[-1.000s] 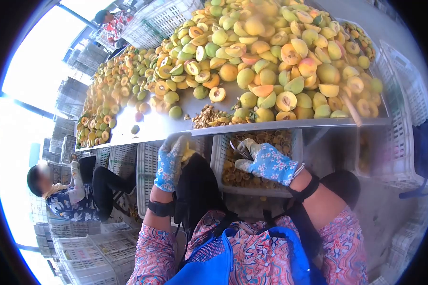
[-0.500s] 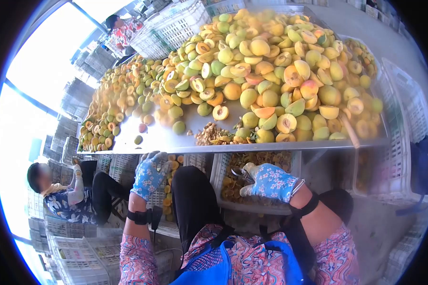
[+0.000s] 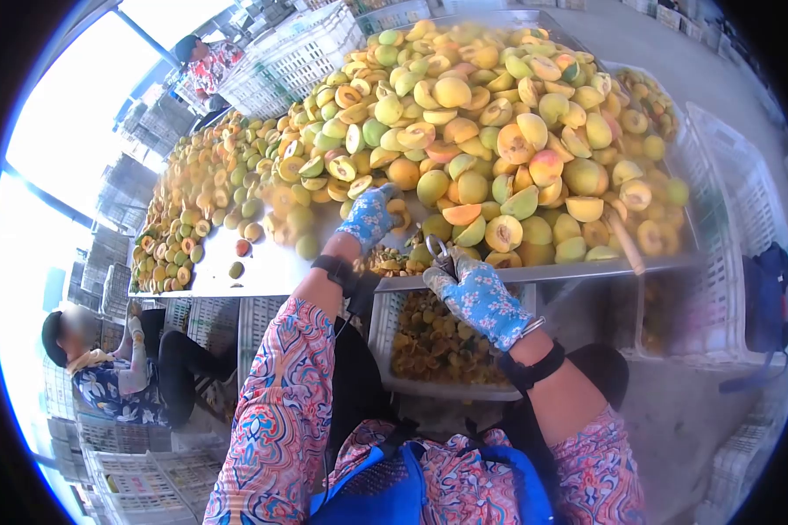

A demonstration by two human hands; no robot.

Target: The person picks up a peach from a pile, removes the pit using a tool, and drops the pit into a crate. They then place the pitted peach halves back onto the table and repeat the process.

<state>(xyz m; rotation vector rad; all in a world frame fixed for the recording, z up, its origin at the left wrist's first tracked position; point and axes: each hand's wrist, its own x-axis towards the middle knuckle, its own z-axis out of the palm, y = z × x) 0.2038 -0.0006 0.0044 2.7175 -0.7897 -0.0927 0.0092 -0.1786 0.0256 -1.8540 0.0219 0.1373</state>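
Note:
A large heap of halved yellow-green fruit [image 3: 464,114] lies on the metal table [image 3: 210,276]. My left hand [image 3: 369,217], in a blue flowered glove, reaches over the table with its fingers closed round a fruit half [image 3: 398,214] at the heap's front. Just right of it, at the table's front edge, my right hand [image 3: 477,293] grips a small metal tool [image 3: 438,248] with a ring-shaped end. Beneath both hands' level, a crate of fruit pieces [image 3: 446,346] stands under the table edge. Small pits and scraps [image 3: 392,261] lie between the hands.
A wooden handle [image 3: 623,241] rests on the heap's right side. White crates [image 3: 302,57] stand behind the table, with more at right [image 3: 735,192] and lower left [image 3: 149,481]. A seated co-worker [image 3: 118,376] is at left; another person [image 3: 206,66] is farther back.
My left hand has moved up and right from the table's front edge to the heap and taken hold of a fruit half. My right hand has risen from above the crate to the table edge with the tool.

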